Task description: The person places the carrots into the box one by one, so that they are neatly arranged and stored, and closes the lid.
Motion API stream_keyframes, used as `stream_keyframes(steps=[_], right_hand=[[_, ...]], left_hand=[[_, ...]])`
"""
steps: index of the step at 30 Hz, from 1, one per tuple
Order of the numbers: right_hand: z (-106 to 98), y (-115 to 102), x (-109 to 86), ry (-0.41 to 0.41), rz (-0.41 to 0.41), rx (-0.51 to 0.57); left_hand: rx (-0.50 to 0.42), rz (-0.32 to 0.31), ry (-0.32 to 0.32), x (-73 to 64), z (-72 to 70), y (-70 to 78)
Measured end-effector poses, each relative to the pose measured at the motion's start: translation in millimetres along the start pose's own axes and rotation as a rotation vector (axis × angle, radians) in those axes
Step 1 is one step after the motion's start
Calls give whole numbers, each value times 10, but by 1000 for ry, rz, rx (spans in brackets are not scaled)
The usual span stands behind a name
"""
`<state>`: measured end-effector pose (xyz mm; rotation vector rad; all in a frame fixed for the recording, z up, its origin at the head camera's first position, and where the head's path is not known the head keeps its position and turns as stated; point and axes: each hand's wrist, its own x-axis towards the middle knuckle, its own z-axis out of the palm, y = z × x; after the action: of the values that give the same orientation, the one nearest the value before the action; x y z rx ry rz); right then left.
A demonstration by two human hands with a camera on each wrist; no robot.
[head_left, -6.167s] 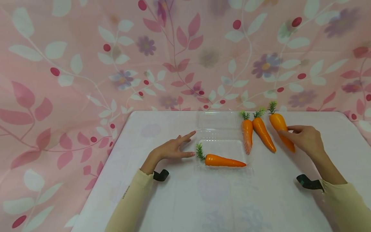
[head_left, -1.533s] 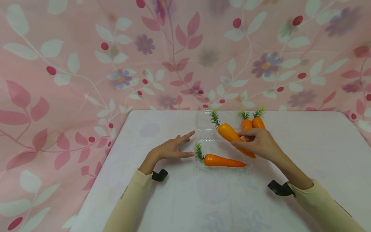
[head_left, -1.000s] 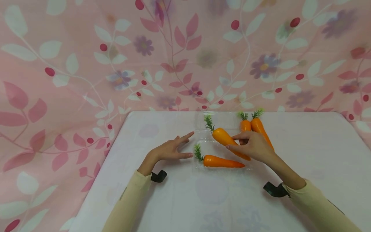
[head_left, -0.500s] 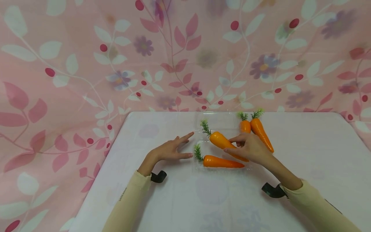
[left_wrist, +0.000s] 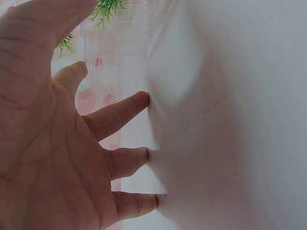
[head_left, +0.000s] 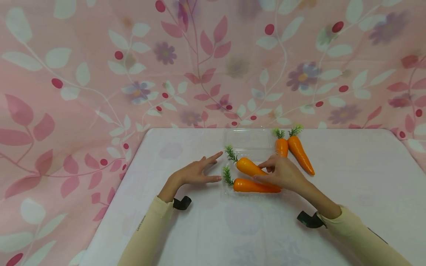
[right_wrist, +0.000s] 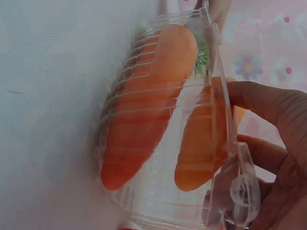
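Observation:
My right hand [head_left: 283,173] pinches a light-orange carrot [head_left: 249,168] with a green leafy top, between thumb and fingers. The carrot slants inside the base of a clear plastic box [head_left: 229,193], its tip hidden behind the hand. A deeper-orange carrot [head_left: 254,186] lies along the box's near side. Through the clear wall, the right wrist view shows the held carrot [right_wrist: 199,143] beside the lying carrot [right_wrist: 148,105]. My left hand [head_left: 196,171] holds nothing; its spread fingertips rest on the table in the left wrist view [left_wrist: 57,139], thumb near the box's left edge.
The box's clear lid [head_left: 249,139] is folded back behind its base. Right of it lie two more carrots, one [head_left: 281,147] partly hidden by my right hand, the other [head_left: 301,155] in full view. A pink floral curtain [head_left: 206,62] hangs behind the white table [head_left: 186,229].
My right hand picked up the light-orange carrot at the right, carried it left over the box, and lowered it inside beside the other carrot. My left hand has stayed almost still.

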<state>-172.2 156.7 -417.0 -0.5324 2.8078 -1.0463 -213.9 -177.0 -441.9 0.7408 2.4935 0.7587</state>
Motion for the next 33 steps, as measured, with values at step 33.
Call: stream_keyframes(steps=[33], right_hand=[[90,-28,14,-81,-64,-219]], left_hand=[[4,-9,4,-15,10,9]])
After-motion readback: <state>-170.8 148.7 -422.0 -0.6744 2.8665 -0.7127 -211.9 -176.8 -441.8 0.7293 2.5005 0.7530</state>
